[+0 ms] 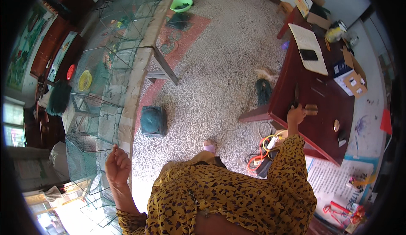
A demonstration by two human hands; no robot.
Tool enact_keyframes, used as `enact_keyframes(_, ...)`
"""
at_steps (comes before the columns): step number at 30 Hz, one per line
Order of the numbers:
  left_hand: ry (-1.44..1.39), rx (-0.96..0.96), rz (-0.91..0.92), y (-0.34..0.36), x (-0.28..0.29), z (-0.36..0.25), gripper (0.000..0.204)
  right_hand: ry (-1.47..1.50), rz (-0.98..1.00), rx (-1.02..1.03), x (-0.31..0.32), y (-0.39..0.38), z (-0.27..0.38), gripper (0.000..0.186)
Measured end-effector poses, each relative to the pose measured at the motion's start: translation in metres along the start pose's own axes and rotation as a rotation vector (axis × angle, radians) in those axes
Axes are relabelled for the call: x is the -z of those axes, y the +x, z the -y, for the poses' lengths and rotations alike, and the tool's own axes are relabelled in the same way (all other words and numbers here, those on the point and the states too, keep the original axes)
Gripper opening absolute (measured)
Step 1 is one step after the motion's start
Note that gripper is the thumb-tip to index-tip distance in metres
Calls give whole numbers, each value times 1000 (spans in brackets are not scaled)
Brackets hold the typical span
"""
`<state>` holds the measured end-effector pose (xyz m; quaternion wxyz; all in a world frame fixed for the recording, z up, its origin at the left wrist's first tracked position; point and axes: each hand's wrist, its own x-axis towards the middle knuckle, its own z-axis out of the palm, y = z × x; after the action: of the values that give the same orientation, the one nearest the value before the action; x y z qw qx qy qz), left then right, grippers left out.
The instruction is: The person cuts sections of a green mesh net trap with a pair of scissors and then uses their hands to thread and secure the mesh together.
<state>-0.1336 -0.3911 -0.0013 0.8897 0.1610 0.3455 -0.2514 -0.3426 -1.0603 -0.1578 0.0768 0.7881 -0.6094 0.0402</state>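
Observation:
My left hand (pixel 117 166) is closed beside a long green mesh net (pixel 86 161) with wire frames. Its thumb and forefinger pinch together at the net's edge, near a dark wire; what they hold is too small to make out. Off to the right, my right hand (pixel 296 115) reaches over the dark red table (pixel 315 89). Its fingers close on the dark handles of what look like scissors (pixel 297 93), the blades pointing away from me. Right beside that hand is a brass-coloured roll (pixel 311 110).
A notebook (pixel 311 57) with a black phone, an open carton (pixel 350 76) and a round lid (pixel 336 125) lie on the table. Orange and yellow cables (pixel 262 150) are below it. A folded green net bundle (pixel 153 121) and a green basin (pixel 181 5) stand on the floor.

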Motion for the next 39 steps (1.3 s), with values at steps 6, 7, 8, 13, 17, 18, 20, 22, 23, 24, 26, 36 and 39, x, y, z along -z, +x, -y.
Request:
enact_keyframes(6,13,-93,-26,-7,17,-23,15,465,-275,486,33,-50,88,45)
enact_keyframes(7,10,-103,-30,-8,18,-30,15,557,-254,562,18,-60,101,45)
enact_keyframes(8,56,-131,4,-9,26,-41,15,650,-189,593,16,-79,124,47)
enact_keyframes(13,148,-323,83,-41,51,-87,16,1088,507,785,65,-206,248,46)
enact_keyframes(17,429,-698,-76,-87,75,-118,14,1108,922,1002,133,-308,314,47)
enact_keyframes(18,533,-795,-275,-101,66,-119,14,1110,992,1072,150,-332,320,46)
enact_keyframes(20,858,-949,-421,-128,67,-121,13,1124,1129,1221,183,-374,332,44)
enact_keyframes(22,1179,-1031,-511,-156,88,-130,14,1150,1233,1358,222,-409,336,44)
enact_keyframes(23,1523,-1216,-550,-165,98,-134,12,1166,1317,1393,242,-434,327,45)
enact_keyframes(24,1678,-1305,-587,-174,108,-131,11,1167,1338,1469,253,-449,319,45)
enact_keyframes(26,1903,-1300,-646,-178,108,-117,11,1151,1405,1605,270,-452,318,46)
enact_keyframes(36,2318,-631,-444,-161,106,-127,14,1113,949,2204,308,-488,317,50)
enact_keyframes(39,2349,-541,-387,-148,91,-121,24,1097,872,2263,304,-491,321,48)
